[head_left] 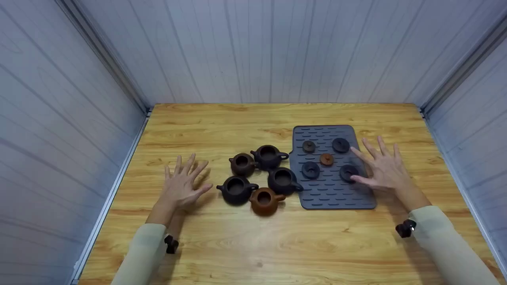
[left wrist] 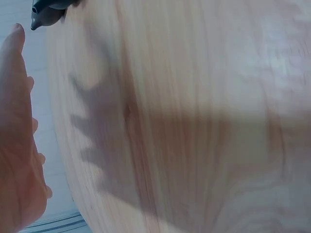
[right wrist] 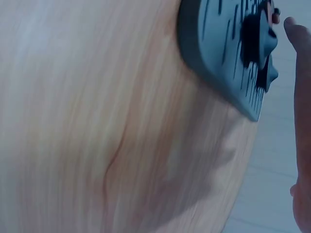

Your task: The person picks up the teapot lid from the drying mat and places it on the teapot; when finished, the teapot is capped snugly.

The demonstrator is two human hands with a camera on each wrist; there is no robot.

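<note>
My left hand [head_left: 183, 183] hovers over the table with its fingers spread, left of a cluster of small lidless teapots. Nearest to it is a black teapot [head_left: 236, 190]. Beside that stand an orange-brown teapot [head_left: 264, 202], a dark brown teapot [head_left: 243, 164] and two more black ones. My right hand [head_left: 385, 169], also spread and holding nothing, hangs above the right edge of a grey mat [head_left: 328, 198]. Its thumb is over or near a black teapot lid [head_left: 348, 173]. Several other lids lie on the mat, among them an orange-brown lid [head_left: 326, 159].
The wooden table [head_left: 253, 249] is bounded by a pale panelled wall [head_left: 245, 51] at the back and by walls at left and right. The black teapot [head_left: 284, 181] nearest the mat has its handle at the mat's left edge.
</note>
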